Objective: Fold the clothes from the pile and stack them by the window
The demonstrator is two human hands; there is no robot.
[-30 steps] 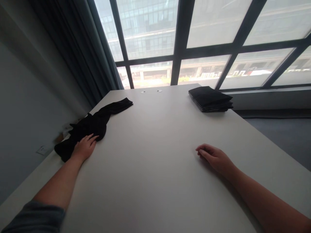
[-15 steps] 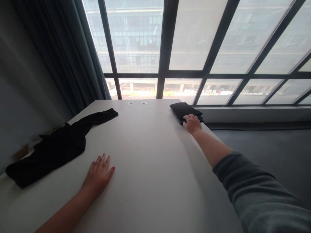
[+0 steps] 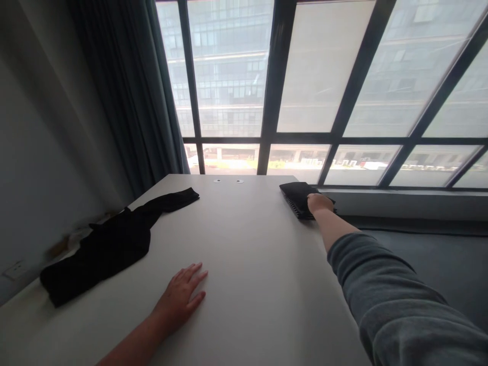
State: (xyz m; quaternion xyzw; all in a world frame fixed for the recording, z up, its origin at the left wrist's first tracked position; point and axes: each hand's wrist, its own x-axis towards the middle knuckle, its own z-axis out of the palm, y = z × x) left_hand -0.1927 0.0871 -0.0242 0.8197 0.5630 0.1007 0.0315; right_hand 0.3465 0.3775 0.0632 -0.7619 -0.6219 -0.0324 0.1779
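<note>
The left hand [image 3: 178, 300], earlier on the black garment [image 3: 114, 244], now lies spread on the table [image 3: 244, 264] at the garment's 4 o'clock. The right hand [image 3: 319, 203] has moved onto the black stack [image 3: 297, 195] at the table's 1 o'clock.

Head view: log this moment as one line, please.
right hand: at flat black stack, far right, grip unclear | left hand: palm down, fingers spread, over white tabletop | limp black cloth garment: left side, untouched
</note>
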